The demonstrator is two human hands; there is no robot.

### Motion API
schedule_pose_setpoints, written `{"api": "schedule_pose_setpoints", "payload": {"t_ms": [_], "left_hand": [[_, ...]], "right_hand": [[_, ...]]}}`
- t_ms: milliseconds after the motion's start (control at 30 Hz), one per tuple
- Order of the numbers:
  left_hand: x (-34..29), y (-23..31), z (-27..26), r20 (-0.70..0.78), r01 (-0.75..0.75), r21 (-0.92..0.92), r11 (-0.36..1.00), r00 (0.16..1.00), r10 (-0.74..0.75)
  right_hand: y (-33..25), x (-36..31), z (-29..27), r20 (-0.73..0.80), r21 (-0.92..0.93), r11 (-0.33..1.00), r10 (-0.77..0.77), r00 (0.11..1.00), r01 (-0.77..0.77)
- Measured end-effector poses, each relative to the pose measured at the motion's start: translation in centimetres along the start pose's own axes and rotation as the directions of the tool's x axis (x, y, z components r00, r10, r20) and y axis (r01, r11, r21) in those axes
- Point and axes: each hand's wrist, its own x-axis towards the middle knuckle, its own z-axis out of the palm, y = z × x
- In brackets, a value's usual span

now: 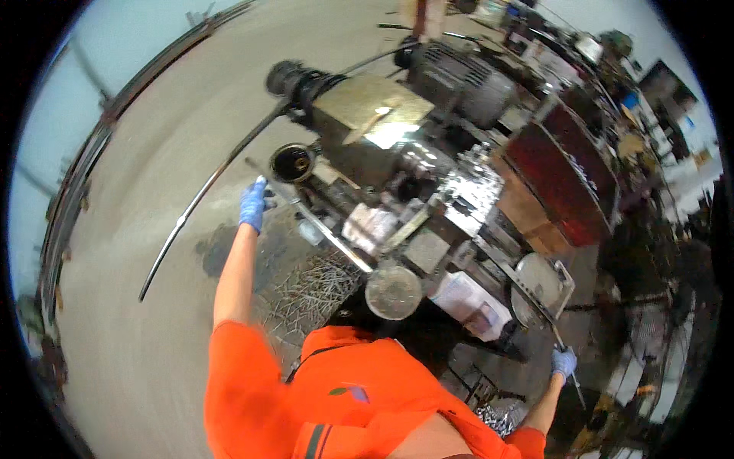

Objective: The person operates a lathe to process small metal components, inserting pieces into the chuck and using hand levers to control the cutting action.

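My left hand, in a blue glove, reaches out on the left with its fingers apart. Its fingertips are close to the upper end of a shiny metal bar; whether they touch it I cannot tell. Just right of them is a dark round cup on the machine. Far to the right, my gloved right hand is closed around a long thin metal rod that slants along the machine's right side and sticks out below the hand.
Many loose metal rods lie heaped on the floor below the machine. A long bar juts out to the left. In front of me are a round metal disc and a printed sheet. A dark red panel stands behind.
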Motion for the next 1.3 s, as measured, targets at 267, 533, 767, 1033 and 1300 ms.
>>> {"api": "schedule_pose_setpoints", "payload": {"t_ms": [267,533,767,1033,1300], "left_hand": [[1.1,-1.1,6.8,-0.278,-0.073,-0.156,0.985,0.96,0.027],[1.4,-2.1,6.0,-0.282,-0.131,-0.144,0.981,0.956,0.087],[0.7,-1.1,6.2,-0.289,-0.136,-0.174,0.975,0.954,0.081],[1.3,-1.5,6.2,-0.261,-0.129,-0.196,0.972,0.963,0.075],[0.9,-1.5,5.7,-0.244,-0.146,-0.21,0.967,0.965,0.093]], "right_hand": [[1.0,-13.5,0.3,-0.081,0.157,0.979,0.147,0.986,-0.133],[13.5,-22.3,1.6,0.188,-0.042,0.837,0.543,0.819,-0.545],[11.7,-23.7,1.0,0.225,-0.052,0.792,0.603,0.766,-0.608],[12.5,-24.4,1.8,0.23,-0.031,0.792,0.599,0.767,-0.61],[12.1,-24.6,1.5,0.212,-0.022,0.817,0.567,0.796,-0.576]]}}
